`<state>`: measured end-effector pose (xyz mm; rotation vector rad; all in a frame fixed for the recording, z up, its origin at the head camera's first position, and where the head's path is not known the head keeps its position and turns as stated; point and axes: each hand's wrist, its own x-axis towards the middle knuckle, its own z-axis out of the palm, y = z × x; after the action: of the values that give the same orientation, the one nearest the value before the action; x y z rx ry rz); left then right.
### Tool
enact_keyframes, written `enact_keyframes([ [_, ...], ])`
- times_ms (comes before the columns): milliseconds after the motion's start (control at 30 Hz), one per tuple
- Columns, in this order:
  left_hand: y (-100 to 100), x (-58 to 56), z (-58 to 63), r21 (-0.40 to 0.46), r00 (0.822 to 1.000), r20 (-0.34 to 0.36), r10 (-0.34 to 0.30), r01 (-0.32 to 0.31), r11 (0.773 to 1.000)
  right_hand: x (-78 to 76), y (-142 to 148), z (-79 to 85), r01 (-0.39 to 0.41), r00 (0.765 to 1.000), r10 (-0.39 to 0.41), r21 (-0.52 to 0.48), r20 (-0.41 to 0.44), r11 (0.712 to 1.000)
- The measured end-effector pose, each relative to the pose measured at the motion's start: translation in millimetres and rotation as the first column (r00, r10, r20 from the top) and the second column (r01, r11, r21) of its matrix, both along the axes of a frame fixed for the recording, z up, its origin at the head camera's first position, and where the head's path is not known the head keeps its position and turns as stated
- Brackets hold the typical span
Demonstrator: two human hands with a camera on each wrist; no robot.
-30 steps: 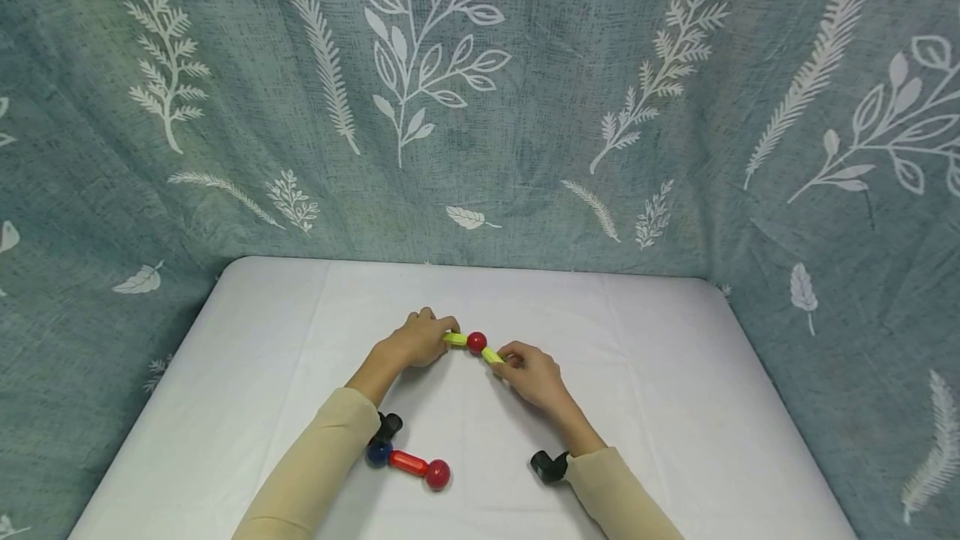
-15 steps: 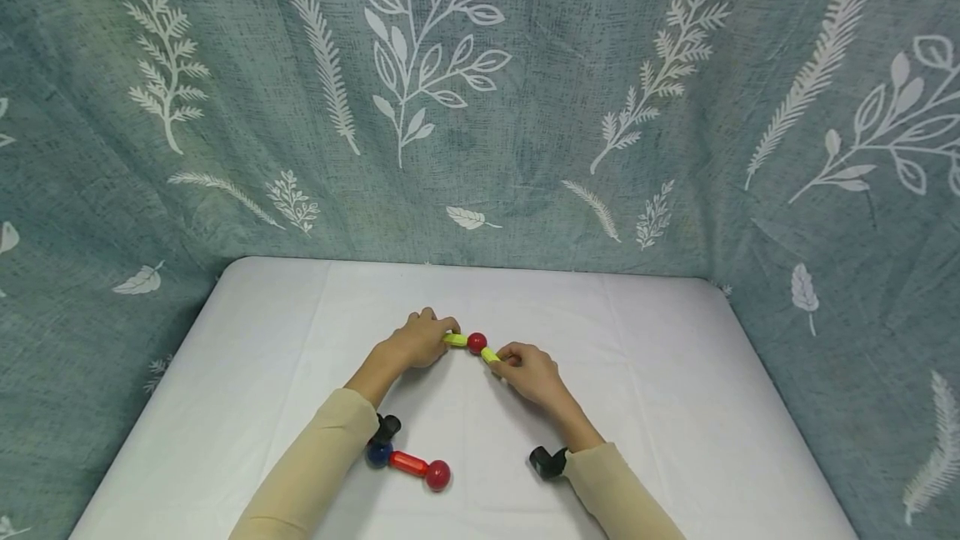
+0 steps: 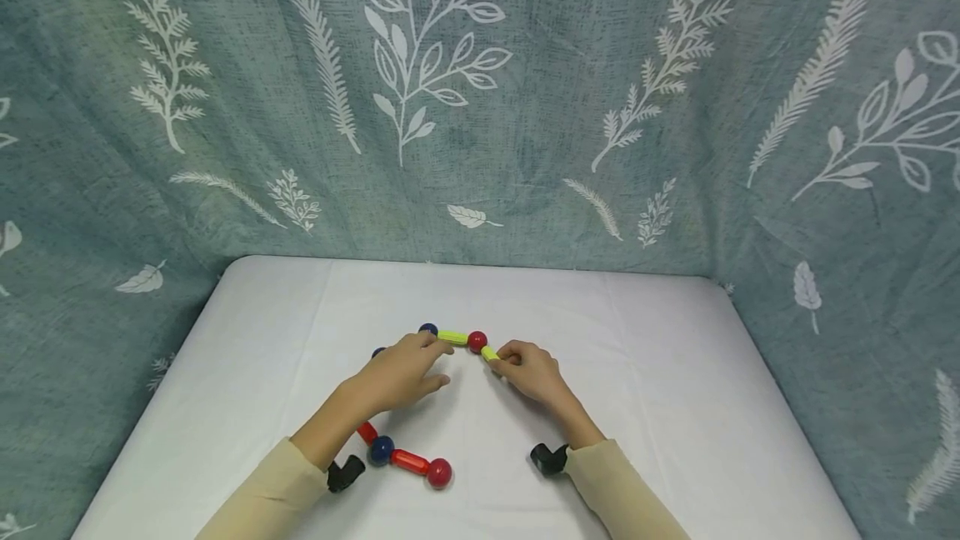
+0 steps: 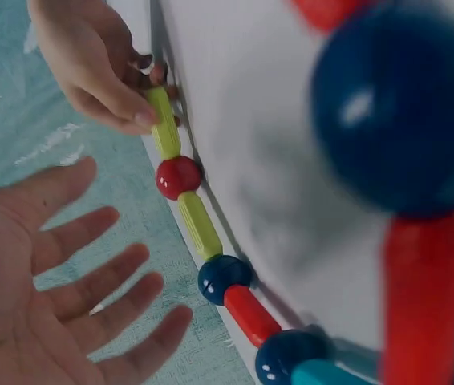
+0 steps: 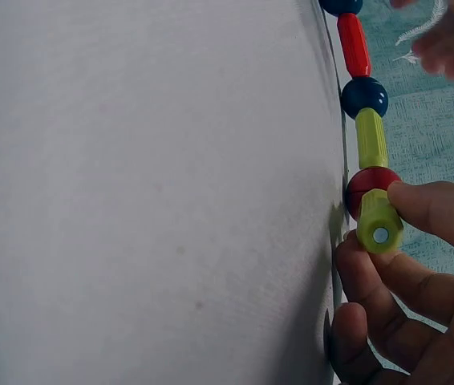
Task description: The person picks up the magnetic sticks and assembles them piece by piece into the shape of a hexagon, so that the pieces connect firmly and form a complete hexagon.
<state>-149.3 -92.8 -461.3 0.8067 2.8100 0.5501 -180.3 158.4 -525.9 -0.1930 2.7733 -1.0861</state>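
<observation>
My right hand (image 3: pixel 531 372) pinches a yellow-green magnetic rod (image 5: pixel 378 216) between thumb and fingers. The rod's other end meets a red ball (image 3: pixel 477 342), which joins a second yellow-green rod (image 3: pixel 454 338). From there the chain runs on to a blue ball (image 4: pixel 224 279), a red rod (image 4: pixel 251 315), another blue ball (image 4: pixel 289 357) and a teal rod (image 4: pixel 335 374). My left hand (image 3: pixel 401 371) is held over the left part of this chain, partly hiding it in the head view. Its fingers are spread and hold nothing in the left wrist view.
Nearer the front lie a red ball (image 3: pixel 438 473), a red rod (image 3: pixel 410 462), a blue ball (image 3: pixel 381 450) and another red rod (image 3: pixel 367 432), joined together. The left forearm covers what lies beyond. A patterned curtain (image 3: pixel 525 223) hangs behind the white table (image 3: pixel 675 407).
My left hand has let go of the yellow-green rod and moved back toward the front left, uncovering a blue ball. The right hand has stayed in place.
</observation>
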Motion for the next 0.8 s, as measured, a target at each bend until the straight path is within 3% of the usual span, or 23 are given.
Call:
enact_keyframes([
  [133, -11, 23.4, -2.3, 0.047, 0.994, 0.091, -0.053, 0.049, 0.998, -1.4, -1, 0.5, -0.006, 1.000, 0.006, 0.001, 0.009, 1.000],
  [267, -17, 46.4, -7.9, 0.036, 0.977, 0.185, -0.102, 0.097, 0.995, -1.8, -1, 0.4, -0.011, 1.000, 0.011, -0.005, 0.006, 1.000],
  [400, -17, 63.1, -17.3, -0.001, 0.972, 0.207, -0.115, 0.117, 0.993, -2.3, -1, -0.5, -0.019, 0.999, 0.020, -0.025, 0.026, 0.999],
  [567, -14, 69.7, -28.1, -0.006, 0.980, 0.158, -0.120, 0.122, 0.992, -2.1, -3, -1.1, -0.013, 0.999, 0.016, -0.057, 0.052, 0.998],
  [800, -12, 67.0, -38.3, 0.031, 0.987, 0.115, -0.108, 0.105, 0.994, -0.2, -7, -0.7, -0.023, 0.997, 0.028, -0.071, 0.070, 0.997],
])
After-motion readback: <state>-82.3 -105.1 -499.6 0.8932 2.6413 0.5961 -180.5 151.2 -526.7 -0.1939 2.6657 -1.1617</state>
